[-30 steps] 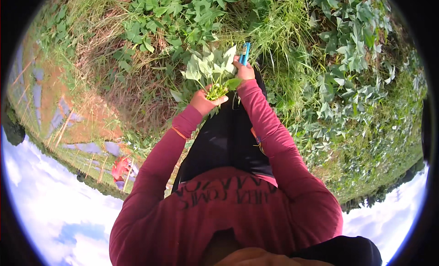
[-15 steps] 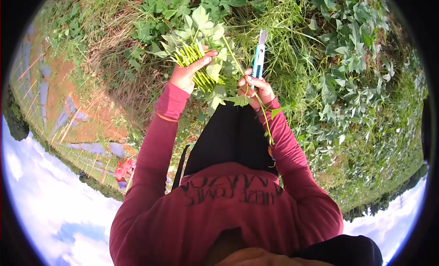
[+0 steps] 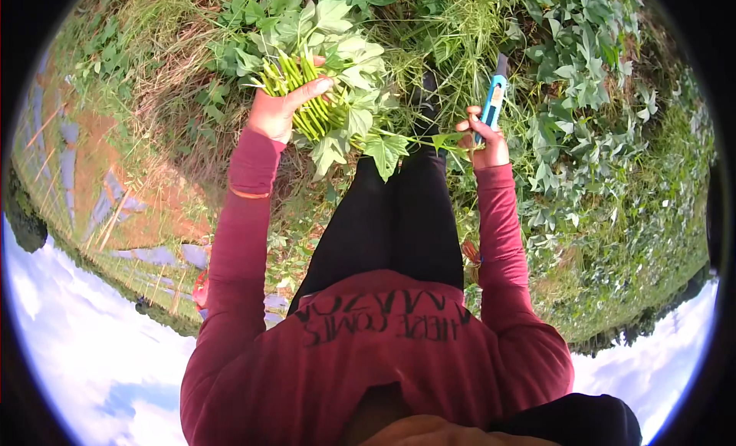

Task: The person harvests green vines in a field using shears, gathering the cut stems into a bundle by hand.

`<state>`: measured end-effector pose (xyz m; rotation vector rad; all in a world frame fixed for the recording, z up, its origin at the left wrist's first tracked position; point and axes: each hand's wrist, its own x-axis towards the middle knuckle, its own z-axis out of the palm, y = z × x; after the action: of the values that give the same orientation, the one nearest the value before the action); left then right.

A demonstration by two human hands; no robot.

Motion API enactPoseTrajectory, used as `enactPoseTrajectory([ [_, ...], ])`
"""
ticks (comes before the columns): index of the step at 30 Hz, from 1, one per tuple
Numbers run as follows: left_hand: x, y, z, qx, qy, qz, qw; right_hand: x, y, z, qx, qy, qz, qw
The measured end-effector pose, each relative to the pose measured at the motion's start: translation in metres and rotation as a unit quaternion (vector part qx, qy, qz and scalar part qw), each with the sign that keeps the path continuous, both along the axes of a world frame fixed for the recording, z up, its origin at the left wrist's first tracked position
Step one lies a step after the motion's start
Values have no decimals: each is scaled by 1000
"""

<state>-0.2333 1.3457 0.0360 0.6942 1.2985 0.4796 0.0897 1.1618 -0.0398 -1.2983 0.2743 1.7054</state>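
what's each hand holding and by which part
Left hand: leafy bunch, by its stems. Right hand: blue cutter, by its handle, and apparently a thin vine, by one end.

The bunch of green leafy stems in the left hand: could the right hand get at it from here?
Probably yes: only a slender green stem spans the gap between the right hand and the bunch, though that hand holds a blue cutter, blade out.

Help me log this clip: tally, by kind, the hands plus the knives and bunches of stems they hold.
Hands: 2 (left hand, right hand)
Blue knife, in the right hand: 1
Bunch of green stems, in the left hand: 1
Total: 4
The single stems overlap too much to count.
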Motion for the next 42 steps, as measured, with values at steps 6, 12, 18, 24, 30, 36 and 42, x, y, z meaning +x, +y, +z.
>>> enactPoseTrajectory([
  [6, -98, 42, 58, 81, 310, -191, 928, 332, -139, 7, -327, -744, -158, 560],
  [12, -62, -92, 1, -208, 334, -470, 790, 59, 109, 70, 191, -459, -16, 868],
  [18, -57, -133, -23, -479, -69, -81, 872, -29, 112, -205, 21, -629, 611, 480],
  [24, -80, -117, -17, -412, 13, -56, 910, -2, 73, -245, 20, -625, 539, 564],
  [30, -23, -26, -85, -275, 20, 13, 961, -21, 94, -149, 153, -607, 340, 702],
  [36, 117, 56, -212, -190, 202, -166, 946, -52, 129, -137, 143, -614, 237, 739],
  [42, 125, 56, -334, -248, 79, -245, 934, -40, 150, -140, 203, -425, 371, 800],
])
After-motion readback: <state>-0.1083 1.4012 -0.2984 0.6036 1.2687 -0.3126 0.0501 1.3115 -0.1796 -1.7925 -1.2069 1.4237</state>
